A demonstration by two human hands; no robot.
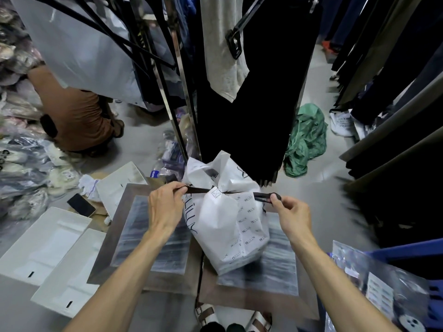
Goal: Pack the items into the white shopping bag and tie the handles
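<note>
A full white shopping bag [230, 219] with black lettering stands on a low brown surface [124, 207] in front of me. Its mouth is gathered at the top, where two black handles [242, 193] cross and stretch out sideways. My left hand [165, 207] pinches the handle end to the left of the bag. My right hand [290, 213] grips the looped handle end on the right. Both handles are pulled taut away from the knot point. The bag's contents are hidden.
Flat white bags [45, 245] and a phone [81, 204] lie at left. Another person in brown [79, 116] crouches at far left. Dark clothes hang on a rack [251, 92] just behind the bag. A green cloth [304, 142] lies on the floor; a blue crate [407, 271] at right.
</note>
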